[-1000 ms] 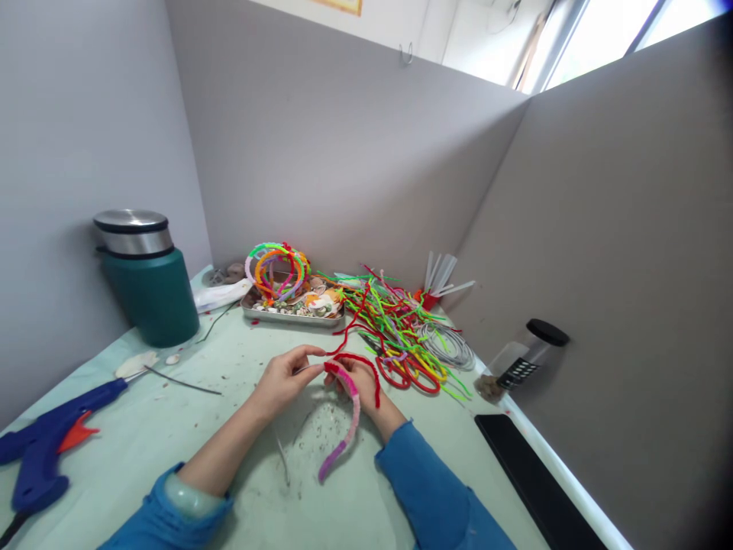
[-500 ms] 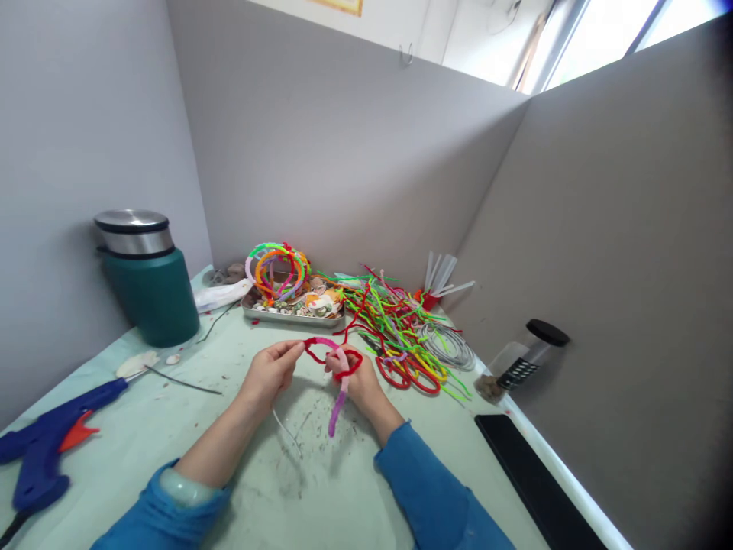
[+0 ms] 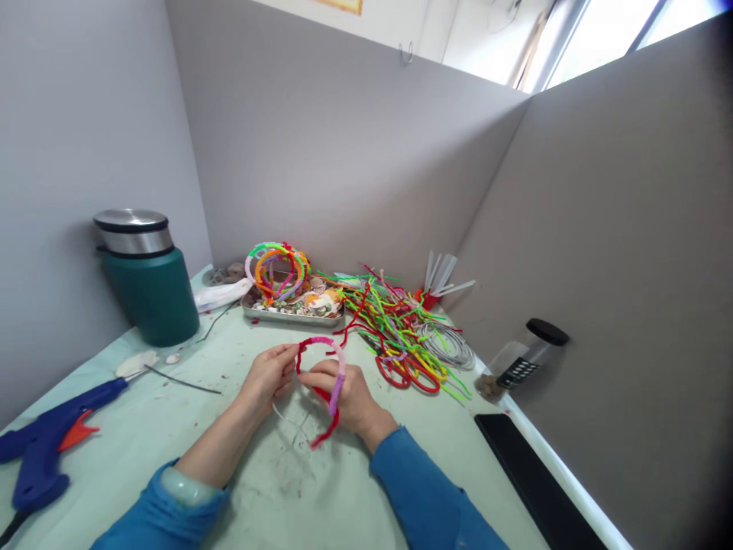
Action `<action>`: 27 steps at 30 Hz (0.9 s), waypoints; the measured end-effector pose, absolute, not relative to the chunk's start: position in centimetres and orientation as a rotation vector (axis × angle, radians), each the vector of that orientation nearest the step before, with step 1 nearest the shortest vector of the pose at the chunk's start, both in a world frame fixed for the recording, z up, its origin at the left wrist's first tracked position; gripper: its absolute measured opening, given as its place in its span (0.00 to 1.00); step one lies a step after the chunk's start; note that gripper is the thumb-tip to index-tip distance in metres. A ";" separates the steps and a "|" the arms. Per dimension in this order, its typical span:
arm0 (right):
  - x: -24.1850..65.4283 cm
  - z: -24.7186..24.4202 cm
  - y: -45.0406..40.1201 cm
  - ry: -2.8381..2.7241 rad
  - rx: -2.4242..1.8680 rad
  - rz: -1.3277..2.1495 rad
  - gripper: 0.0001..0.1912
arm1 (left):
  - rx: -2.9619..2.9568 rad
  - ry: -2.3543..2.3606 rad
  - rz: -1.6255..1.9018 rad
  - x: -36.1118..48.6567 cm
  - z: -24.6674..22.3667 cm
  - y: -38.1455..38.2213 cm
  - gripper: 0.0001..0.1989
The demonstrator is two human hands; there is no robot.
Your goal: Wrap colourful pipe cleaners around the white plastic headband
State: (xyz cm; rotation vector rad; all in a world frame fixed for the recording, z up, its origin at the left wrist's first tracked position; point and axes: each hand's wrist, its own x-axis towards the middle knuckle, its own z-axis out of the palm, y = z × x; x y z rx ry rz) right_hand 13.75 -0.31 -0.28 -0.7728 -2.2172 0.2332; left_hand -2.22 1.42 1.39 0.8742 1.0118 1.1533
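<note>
A curved fuzzy ring [image 3: 342, 359] in red, pink and purple is held between both hands above the table. My left hand [image 3: 271, 376] pinches its red left side. My right hand [image 3: 343, 393] is closed on the ring's lower right part, where a red fuzzy end hangs below the purple section. A thin white wire [image 3: 285, 419] curves down from beneath my left hand. Behind the hands, several colourful fuzzy rings [image 3: 269, 271] stand in a metal tray [image 3: 292, 318] with shells.
A green bottle [image 3: 150, 298] and a blue glue gun [image 3: 49, 435] are at the left. Coloured pipe cleaners [image 3: 389, 313], red-handled scissors [image 3: 422, 377] and grey wire coils [image 3: 452, 347] lie behind right. A clear jar [image 3: 515, 367] and a black strip [image 3: 532, 477] are further right.
The red strand has shifted from around the pink section to below the purple part. My right hand's fingers have moved left, nearer my left hand, and the ring has a rounder curve.
</note>
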 end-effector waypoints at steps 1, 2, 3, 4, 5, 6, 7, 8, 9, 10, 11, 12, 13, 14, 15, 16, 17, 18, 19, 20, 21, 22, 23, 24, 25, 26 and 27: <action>13.7 -0.3 -0.4 -2.234 -0.746 0.214 0.16 | 0.884 1.024 1.150 -2.2 1.4 1.4 0.15; 13.6 -0.3 -0.5 -2.233 -0.724 0.207 0.17 | 0.891 1.042 1.147 -2.2 1.3 1.5 0.15; 13.4 -0.3 -0.5 -2.222 -0.708 0.210 0.18 | 0.895 1.064 1.142 -2.2 1.2 1.5 0.15; 13.3 -0.4 -0.6 -2.206 -0.697 0.218 0.19 | 0.897 1.086 1.137 -2.2 1.2 1.5 0.15; 13.2 -0.4 -0.6 -2.188 -0.689 0.223 0.19 | 0.900 1.107 1.130 -2.1 1.1 1.5 0.16; 13.1 -0.5 -0.5 -2.176 -0.682 0.227 0.20 | 0.910 1.119 1.121 -2.1 1.1 1.5 0.17; 13.1 -0.5 -0.5 -2.166 -0.678 0.229 0.20 | 0.925 1.125 1.110 -2.1 1.1 1.5 0.18; 13.0 -0.5 -0.4 -2.157 -0.672 0.229 0.20 | 0.945 1.136 1.095 -2.0 1.0 1.4 0.19; 13.0 -0.5 -0.4 -2.142 -0.664 0.228 0.20 | 0.969 1.153 1.080 -2.0 1.0 1.4 0.20; 13.0 -0.5 -0.3 -2.126 -0.656 0.223 0.20 | 1.004 1.176 1.066 -1.9 1.0 1.3 0.20; 13.1 -0.5 -0.2 -2.109 -0.645 0.214 0.20 | 1.052 1.197 1.058 -1.9 0.9 1.3 0.19; 13.1 -0.5 0.0 -2.092 -0.637 0.201 0.20 | 1.115 1.205 1.060 -1.8 0.8 1.4 0.19; 13.0 -0.5 0.1 -2.079 -0.629 0.186 0.20 | 1.190 1.195 1.079 -1.8 0.7 1.5 0.18; 13.0 -0.5 0.1 -2.075 -0.622 0.170 0.20 | 1.273 1.162 1.106 -1.8 0.5 1.6 0.17; 12.9 -0.5 0.2 -2.074 -0.621 0.156 0.20 | 1.350 1.115 1.138 -1.8 0.2 1.8 0.17; 12.9 -0.4 0.2 -2.078 -0.619 0.141 0.20 | 1.406 1.072 1.170 -1.8 0.0 2.0 0.17; 12.8 -0.3 0.2 -2.086 -0.620 0.128 0.20 | 1.439 1.044 1.179 -1.8 -0.3 2.1 0.17; 12.7 -0.2 0.1 -2.096 -0.622 0.116 0.20 | 1.450 1.035 1.182 -1.9 -0.5 2.2 0.17; 12.6 0.0 0.0 -2.103 -0.626 0.105 0.20 | 1.443 1.044 1.176 -1.9 -0.6 2.3 0.16; 12.5 0.2 -0.2 -2.109 -0.627 0.097 0.21 | 1.422 1.071 1.164 -1.9 -0.6 2.2 0.15; 12.5 0.3 -0.3 -2.117 -0.624 0.093 0.23 | 1.390 1.114 1.155 -1.9 -0.6 2.2 0.14; 12.5 0.4 -0.4 -2.125 -0.622 0.097 0.24 | 1.352 1.166 1.144 -2.0 -0.4 2.1 0.13; 12.6 0.5 -0.5 -2.126 -0.628 0.104 0.25 | 1.307 1.226 1.130 -2.0 -0.1 1.9 0.13; 12.7 0.3 -0.5 -2.121 -0.641 0.111 0.26 | 1.257 1.280 1.116 -2.0 0.2 1.8 0.14; 12.9 0.1 -0.4 -2.109 -0.668 0.124 0.26 | 1.211 1.315 1.095 -2.0 0.5 1.7 0.16; 13.1 -0.2 -0.3 -2.084 -0.712 0.140 0.25 | 1.179 1.330 1.071 -2.0 0.7 1.6 0.19; 13.3 -0.7 -0.1 -2.048 -0.768 0.162 0.22 | 1.162 1.330 1.049 -2.0 0.9 1.5 0.21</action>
